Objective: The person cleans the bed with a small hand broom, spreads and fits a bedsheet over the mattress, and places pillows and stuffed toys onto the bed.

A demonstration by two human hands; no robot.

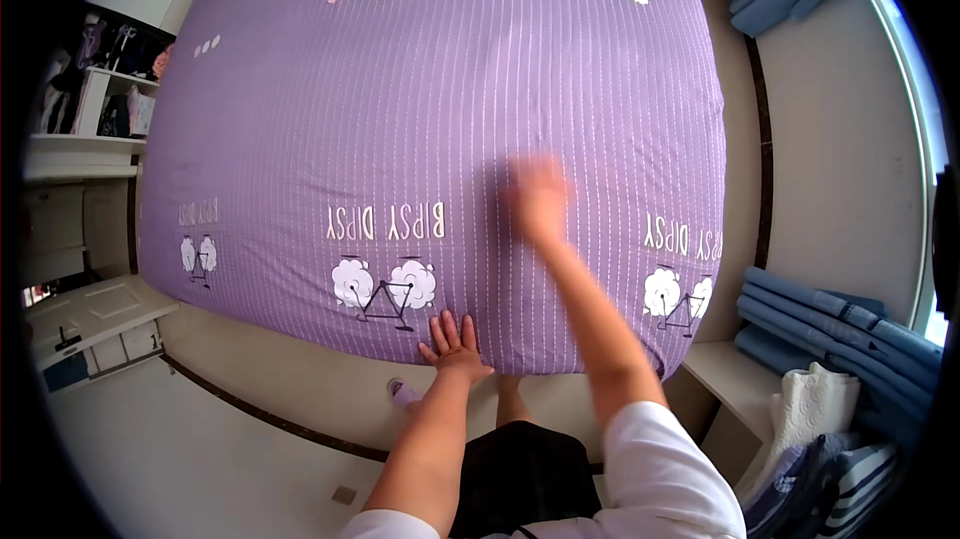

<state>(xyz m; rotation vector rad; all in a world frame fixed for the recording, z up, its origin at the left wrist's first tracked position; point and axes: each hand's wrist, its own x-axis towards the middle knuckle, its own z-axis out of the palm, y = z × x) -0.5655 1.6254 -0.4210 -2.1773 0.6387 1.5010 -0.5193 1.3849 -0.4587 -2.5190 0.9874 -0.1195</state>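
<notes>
A purple fitted bed sheet (420, 103) with white dashed stripes, small clouds and bicycle prints covers the mattress before me. My left hand (454, 347) rests palm down with fingers spread on the sheet's near edge, just below a bicycle print (384, 291). Farther in, my right hand (538, 197) is over the middle of the sheet, to the right of the printed lettering. It is blurred, so its fingers and any contact with the cloth are unclear. Faint wrinkles run across the sheet around both hands.
Blue curtains (832, 321) hang bunched at the right, by the window. Below them a white quilted cloth (817, 404) and striped fabric (862, 479) lie on a low cabinet (727, 374). Open shelves (94, 103) and a white door (105, 306) stand at the left.
</notes>
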